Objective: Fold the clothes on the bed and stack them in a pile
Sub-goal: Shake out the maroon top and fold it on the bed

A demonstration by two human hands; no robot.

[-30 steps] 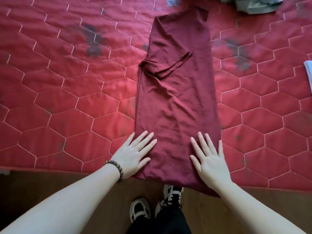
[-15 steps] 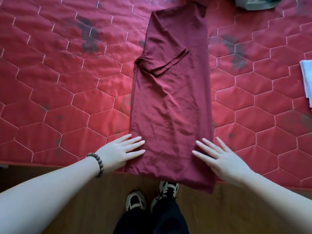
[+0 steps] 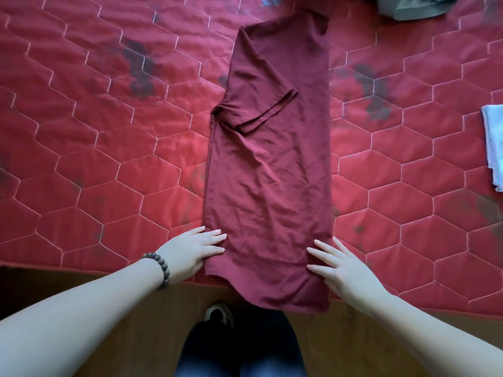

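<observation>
Flanking the near end of the maroon shirt (image 3: 268, 170), both hands lie flat with fingers straight and slightly spread, holding nothing. Left hand (image 3: 190, 251) rests at the shirt's left edge, fingertips just over the cloth; right hand (image 3: 340, 263) rests at the right edge, fingertips touching the cloth. Neither hand pinches fabric. Shirt is laid lengthwise on the red quilted bed cover (image 3: 81, 159), already narrowed into a long strip: one sleeve is turned inward and lies across the upper middle. The hem end overhangs the bed's near edge and droops toward the wooden floor (image 3: 122, 336). Judgement: hands sit at the two lower corners because that is where the next fold would start; a symmetric hold on both edges would keep the strip square when the hem is carried up toward the collar. Surface shows creases through the middle, so some smoothing may be wanted first. Risk: the thin cloth looks slippery, and the tucked sleeve could slide out if the lift is uneven. Other items: a grey-green garment (image 3: 416, 6) at the far top edge and a pale folded cloth (image 3: 494, 145) at the right edge, both well apart from the shirt. No finished pile is visible, so the task appears to be only partly done.
</observation>
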